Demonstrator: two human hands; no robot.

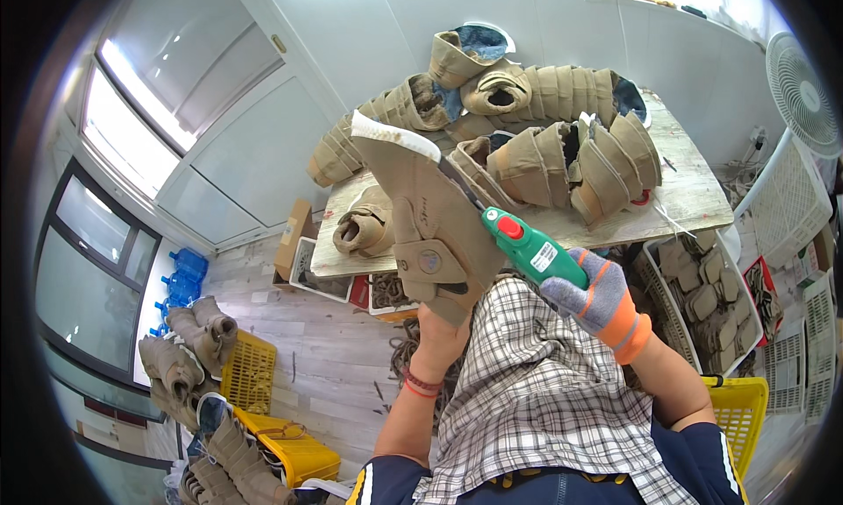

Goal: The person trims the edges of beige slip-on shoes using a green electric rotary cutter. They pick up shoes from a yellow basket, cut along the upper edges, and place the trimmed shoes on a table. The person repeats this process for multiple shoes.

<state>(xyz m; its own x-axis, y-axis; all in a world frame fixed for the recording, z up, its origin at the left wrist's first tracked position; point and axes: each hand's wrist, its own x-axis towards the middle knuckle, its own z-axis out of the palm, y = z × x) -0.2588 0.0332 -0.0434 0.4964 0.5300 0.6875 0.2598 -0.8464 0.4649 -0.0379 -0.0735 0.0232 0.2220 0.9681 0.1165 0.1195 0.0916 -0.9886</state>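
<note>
In front of me I hold up a tan shoe upper (439, 228) with a strap across it and a white edge at its top. My left hand (442, 329), bare, has hold of its lower end; the fingers are mostly hidden by the upper. In an orange and grey glove, my right hand (601, 303) is wrapped round a green handheld power tool (533, 248) with a red button. The tool's thin dark tip points up and left along the upper's right edge. Whether the tip touches the fabric I cannot tell.
Rows of nested tan uppers (536, 167) lie on a worn table (694, 176) ahead. A white crate (702, 299) of tan pieces stands right of me, a fan (801, 83) beyond it. Yellow baskets (248, 369) and more uppers (180, 364) are at the left.
</note>
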